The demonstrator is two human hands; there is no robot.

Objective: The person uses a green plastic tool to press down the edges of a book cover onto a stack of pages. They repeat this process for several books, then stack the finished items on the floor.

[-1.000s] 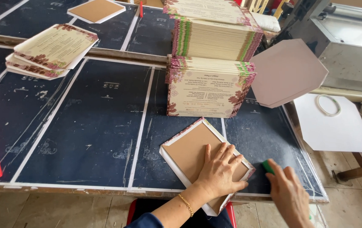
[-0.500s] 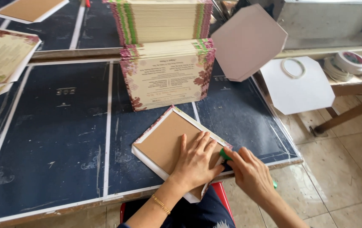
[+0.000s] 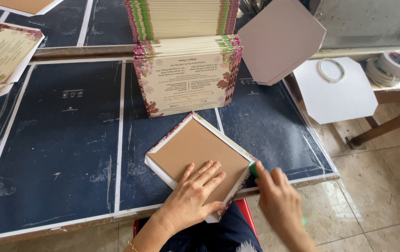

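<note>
A brown card board point(image 3: 195, 149) with white folded borders and a floral edge lies face down near the table's front edge. My left hand point(image 3: 193, 196) presses flat on its near corner, fingers spread. My right hand point(image 3: 277, 200) is closed around a small green tool point(image 3: 253, 169), whose tip touches the board's right-hand border. Just behind the board stands a tall stack of printed floral cards point(image 3: 186, 70).
The dark blue table top point(image 3: 60, 140) has white lines. More cards point(image 3: 1, 51) lie at the far left. A pale octagonal sheet point(image 3: 281, 39) leans at the right, a white sheet point(image 3: 337, 91) and tape rolls point(image 3: 393, 65) sit on a side bench.
The view has swung right and closer. My right hand with the green tool has come to the board's right border; my left hand stays pressed on the board.
</note>
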